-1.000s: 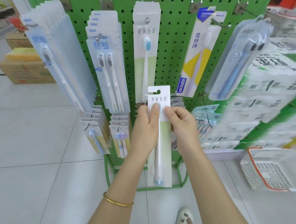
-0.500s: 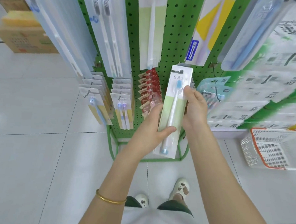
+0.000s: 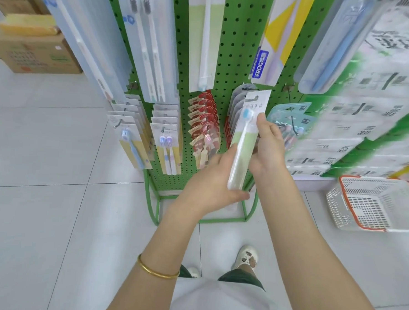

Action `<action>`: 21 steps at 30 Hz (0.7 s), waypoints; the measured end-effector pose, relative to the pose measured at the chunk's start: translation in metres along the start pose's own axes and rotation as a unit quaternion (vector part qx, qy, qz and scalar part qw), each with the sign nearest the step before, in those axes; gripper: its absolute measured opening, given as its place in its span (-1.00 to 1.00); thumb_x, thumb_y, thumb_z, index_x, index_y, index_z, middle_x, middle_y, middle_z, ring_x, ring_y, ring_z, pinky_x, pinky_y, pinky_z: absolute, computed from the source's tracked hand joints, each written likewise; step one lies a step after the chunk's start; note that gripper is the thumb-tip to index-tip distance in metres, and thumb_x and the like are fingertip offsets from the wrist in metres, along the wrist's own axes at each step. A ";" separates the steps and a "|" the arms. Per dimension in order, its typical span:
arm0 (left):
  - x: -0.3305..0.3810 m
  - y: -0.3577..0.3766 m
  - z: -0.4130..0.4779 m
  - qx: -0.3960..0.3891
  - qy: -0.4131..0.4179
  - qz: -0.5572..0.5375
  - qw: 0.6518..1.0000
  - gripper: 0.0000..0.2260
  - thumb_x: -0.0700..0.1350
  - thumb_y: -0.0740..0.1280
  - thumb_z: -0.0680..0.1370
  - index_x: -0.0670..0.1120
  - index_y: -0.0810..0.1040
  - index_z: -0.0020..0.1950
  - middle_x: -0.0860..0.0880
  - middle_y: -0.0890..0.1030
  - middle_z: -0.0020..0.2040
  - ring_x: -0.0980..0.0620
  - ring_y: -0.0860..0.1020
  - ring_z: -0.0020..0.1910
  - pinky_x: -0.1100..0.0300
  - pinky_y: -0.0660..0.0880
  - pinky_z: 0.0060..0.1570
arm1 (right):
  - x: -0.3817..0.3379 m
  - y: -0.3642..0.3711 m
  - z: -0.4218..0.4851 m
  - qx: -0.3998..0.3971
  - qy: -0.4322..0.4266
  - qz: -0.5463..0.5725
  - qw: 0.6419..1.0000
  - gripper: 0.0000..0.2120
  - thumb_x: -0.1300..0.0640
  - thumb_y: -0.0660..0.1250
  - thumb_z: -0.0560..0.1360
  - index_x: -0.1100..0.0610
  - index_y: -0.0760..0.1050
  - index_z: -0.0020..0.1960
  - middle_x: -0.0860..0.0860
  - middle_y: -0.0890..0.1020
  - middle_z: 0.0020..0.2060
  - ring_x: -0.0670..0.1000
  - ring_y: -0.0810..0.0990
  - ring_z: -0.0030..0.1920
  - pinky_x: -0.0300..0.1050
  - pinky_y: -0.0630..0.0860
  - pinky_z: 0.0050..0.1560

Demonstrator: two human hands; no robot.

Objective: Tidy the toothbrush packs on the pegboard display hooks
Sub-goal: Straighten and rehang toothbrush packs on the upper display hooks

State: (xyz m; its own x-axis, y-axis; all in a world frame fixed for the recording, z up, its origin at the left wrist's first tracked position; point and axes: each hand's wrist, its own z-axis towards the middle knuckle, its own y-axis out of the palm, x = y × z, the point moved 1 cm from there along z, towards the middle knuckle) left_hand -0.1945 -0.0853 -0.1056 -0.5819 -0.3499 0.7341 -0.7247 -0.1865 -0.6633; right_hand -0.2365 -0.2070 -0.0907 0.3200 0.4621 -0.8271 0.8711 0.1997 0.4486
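A pale tiled floor (image 3: pixel 41 217) runs under everything. The green pegboard stand (image 3: pixel 237 52) rises straight ahead of both hands, hung with long toothbrush packs above them and shorter rows at their level. Off beyond the right hand, stacked green-and-white paper goods (image 3: pixel 366 130) fill that side, blurred. A cardboard box (image 3: pixel 38 56) sits far out past the left hand, up and to its left. A white basket with an orange rim (image 3: pixel 335 206) lies on the floor, out to the right of the right hand and lower.

Between the hands is the toothbrush pack (image 3: pixel 244 142), white at the top and pale green below, with a blue-headed brush inside, tilted with its top leaning right. Its top edge lies over a row of grey packs (image 3: pixel 236 102) on a lower hook; I cannot tell whether its hang hole is on the hook.

The left hand (image 3: pixel 209 183) grips the pack's lower end, thumb across the bottom and fingers behind. The right hand (image 3: pixel 269 151) pinches the right edge higher up, thumb on the front beside the brush head.

Just above the left hand hang red packs (image 3: pixel 204 112), with small twin-brush packs (image 3: pixel 167 145) further left. Teal packs (image 3: pixel 289 114) hang just past the right hand. A gold bangle (image 3: pixel 156 272) circles the left wrist.
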 end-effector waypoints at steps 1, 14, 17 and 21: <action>0.001 0.000 0.000 -0.008 0.003 -0.019 1.000 -0.10 -0.01 0.46 0.40 0.23 -0.09 0.52 -0.01 0.25 0.44 -0.01 0.38 0.33 -0.01 0.43 0.24 | 0.000 0.000 -0.001 -0.003 0.006 -0.003 1.000 -0.77 0.10 0.29 0.57 0.13 0.38 -0.23 0.05 0.51 -0.33 0.00 0.48 -0.35 -0.12 0.47 -0.28; -0.014 -0.008 0.001 -0.045 -0.055 -0.392 0.917 -0.62 -0.42 0.25 0.54 -0.06 0.43 0.26 -0.16 0.64 0.04 -0.03 0.66 -0.06 0.14 0.60 -0.04 | -0.004 -0.009 -0.011 -0.115 -0.011 -0.162 0.980 -0.82 0.39 0.27 0.52 0.13 0.52 -0.02 0.00 0.70 -0.26 0.00 0.65 -0.27 0.02 0.52 -0.12; -0.017 -0.007 0.002 -0.024 -0.074 -0.392 0.917 -0.82 -0.26 0.27 0.59 -0.04 0.51 0.14 -0.17 0.68 -0.11 -0.05 0.67 -0.13 0.11 0.60 -0.07 | -0.004 -0.009 -0.011 -0.123 -0.019 -0.176 0.977 -0.82 0.37 0.29 0.51 0.11 0.53 -0.04 -0.01 0.69 -0.28 -0.01 0.65 -0.29 0.12 0.42 -0.02; -0.014 -0.008 0.004 -0.001 -0.090 -0.386 0.918 -0.79 -0.05 0.26 0.61 -0.11 0.51 0.19 -0.20 0.69 -0.16 -0.06 0.68 -0.19 0.19 0.59 -0.23 | -0.006 -0.009 -0.015 -0.150 -0.023 -0.181 0.972 -0.82 0.37 0.31 0.50 0.11 0.53 -0.04 -0.03 0.68 -0.33 -0.02 0.67 -0.32 0.09 0.45 -0.09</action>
State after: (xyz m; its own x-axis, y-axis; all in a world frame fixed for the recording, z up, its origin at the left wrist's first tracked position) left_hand -0.1786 -0.0829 -0.1113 0.1748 -0.2603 0.9496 -0.8963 -0.4413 0.0440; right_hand -0.2515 -0.1990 -0.0847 0.0356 0.2781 -0.9599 0.7843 0.5875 0.1993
